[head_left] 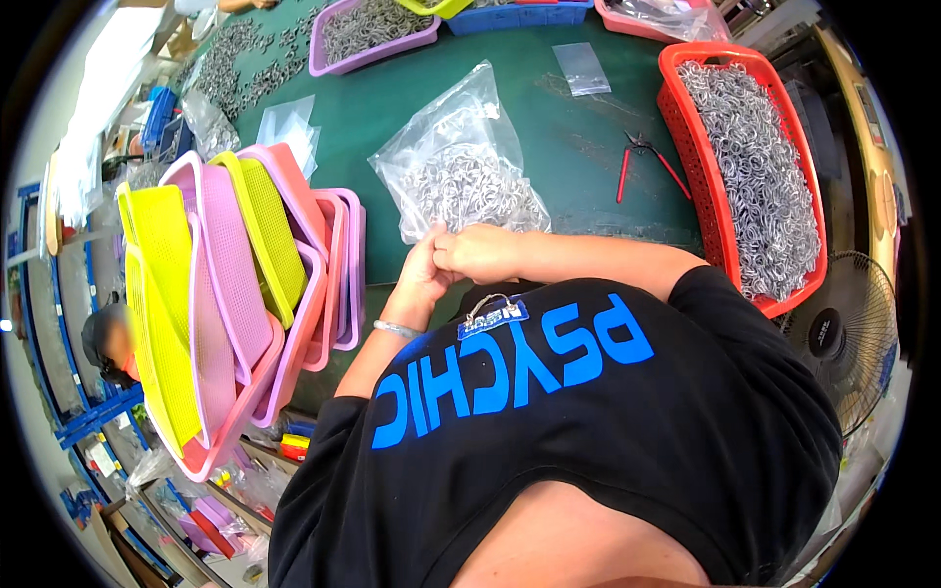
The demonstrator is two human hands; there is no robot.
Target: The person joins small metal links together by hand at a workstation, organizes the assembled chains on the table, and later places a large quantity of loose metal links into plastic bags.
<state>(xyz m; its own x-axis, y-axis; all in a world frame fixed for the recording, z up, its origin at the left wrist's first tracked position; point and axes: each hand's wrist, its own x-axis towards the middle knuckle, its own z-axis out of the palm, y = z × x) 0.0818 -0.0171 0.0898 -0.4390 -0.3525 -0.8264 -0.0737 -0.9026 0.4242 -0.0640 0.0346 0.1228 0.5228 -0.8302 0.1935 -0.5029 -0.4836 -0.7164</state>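
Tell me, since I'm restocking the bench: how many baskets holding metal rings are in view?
4, maybe more beyond the rim: red basket at right, purple basket, blue basket and pink basket along the table's far edge.

Table seen from above: bag of metal rings at centre, the two hands meeting at its near edge; stack of baskets to the left; basket of rings to the right; pliers between bag and right basket; further trays along the far edge
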